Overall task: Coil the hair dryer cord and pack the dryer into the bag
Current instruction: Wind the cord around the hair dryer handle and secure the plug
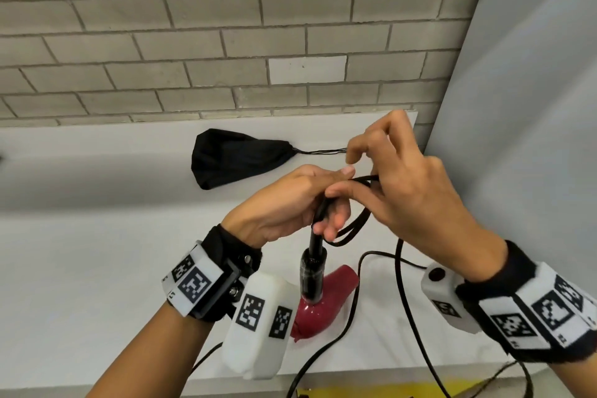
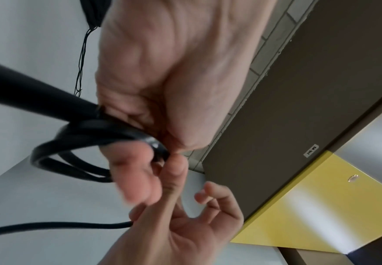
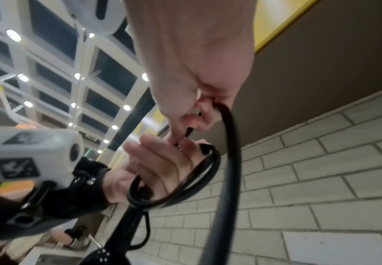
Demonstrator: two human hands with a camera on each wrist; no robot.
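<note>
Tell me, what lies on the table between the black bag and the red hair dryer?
In the head view, nothing rests there: bare white table separates the bag from the hair dryer. Only the hands hover above it.

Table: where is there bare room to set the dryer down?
Bare table lies left of the bag and in front of it, left of the left hand. Crowded: loose cord around the dryer, under the right hand.

Red dryer [image 1: 326,300], black cord [image 1: 403,294], black bag [image 1: 232,157], grey brick wall [image 1: 193,26].
</note>
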